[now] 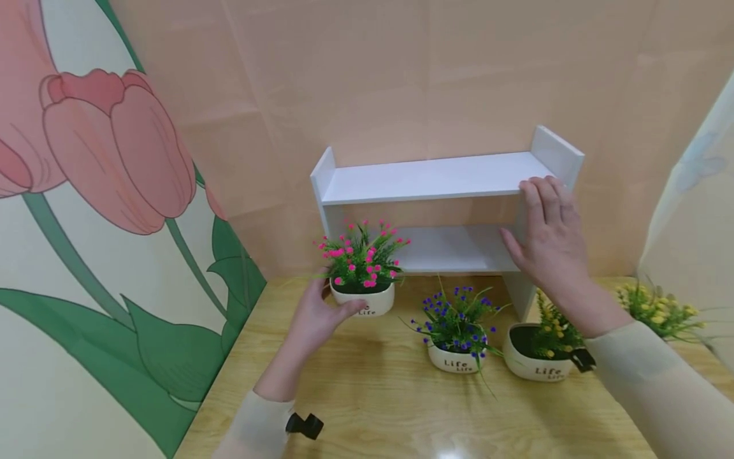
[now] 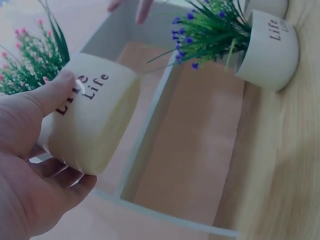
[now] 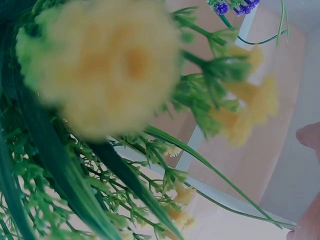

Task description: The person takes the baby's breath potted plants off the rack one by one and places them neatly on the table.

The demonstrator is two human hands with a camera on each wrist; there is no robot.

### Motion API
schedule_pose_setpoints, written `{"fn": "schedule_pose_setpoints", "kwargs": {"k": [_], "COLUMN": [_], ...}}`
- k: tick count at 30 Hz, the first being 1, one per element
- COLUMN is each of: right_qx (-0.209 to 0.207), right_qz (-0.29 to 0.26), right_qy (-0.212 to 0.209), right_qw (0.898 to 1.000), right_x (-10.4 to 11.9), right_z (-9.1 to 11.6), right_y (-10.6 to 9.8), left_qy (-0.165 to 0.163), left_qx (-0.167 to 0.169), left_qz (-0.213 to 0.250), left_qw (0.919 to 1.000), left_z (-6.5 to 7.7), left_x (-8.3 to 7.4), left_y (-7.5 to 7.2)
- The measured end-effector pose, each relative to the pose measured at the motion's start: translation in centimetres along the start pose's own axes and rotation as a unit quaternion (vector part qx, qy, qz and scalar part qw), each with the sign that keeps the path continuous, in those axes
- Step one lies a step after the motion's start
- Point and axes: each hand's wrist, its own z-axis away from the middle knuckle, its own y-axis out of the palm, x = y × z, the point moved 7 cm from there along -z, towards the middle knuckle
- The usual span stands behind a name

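Observation:
My left hand (image 1: 315,313) grips a white oval flower pot (image 1: 375,299) with pink flowers (image 1: 364,255), thumb across its front lettering. In the left wrist view this pot (image 2: 95,110) is raised off the table, near the left part of a white two-tier shelf (image 1: 424,178). My right hand (image 1: 553,233) rests on the shelf's right end, fingertips at the upper board's front edge and thumb lower down. In the right wrist view yellow flowers (image 3: 245,105) cover much of the picture, and only part of the right hand (image 3: 312,200) shows at the edge.
On the wooden table (image 1: 367,395), a pot with blue-purple flowers (image 1: 455,360) stands before the shelf. To its right is a pot with yellow flowers (image 1: 536,363). More yellow flowers (image 1: 654,312) show beyond the right forearm. A tulip-printed panel (image 1: 132,146) borders the left.

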Motion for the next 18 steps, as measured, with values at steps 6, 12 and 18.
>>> {"fn": "schedule_pose_setpoints", "kwargs": {"k": [6, 12, 18], "right_qx": [-0.007, -0.015, -0.016], "right_qz": [-0.005, -0.005, -0.006], "right_qy": [0.001, -0.003, -0.001], "right_qw": [1.000, 1.000, 1.000], "right_x": [0.0, 0.1, 0.1], "right_z": [0.1, -0.1, -0.1], "right_y": [-0.2, -0.3, -0.1], "left_qy": [-0.001, -0.018, -0.044], "left_qx": [0.013, 0.024, 0.039], "left_qz": [0.003, 0.014, 0.006], "left_qw": [0.9999, 0.9995, 0.9982], "left_z": [1.2, 2.1, 2.6], "left_x": [0.9, 2.5, 4.8], "left_y": [-0.7, -1.1, -1.2]}}
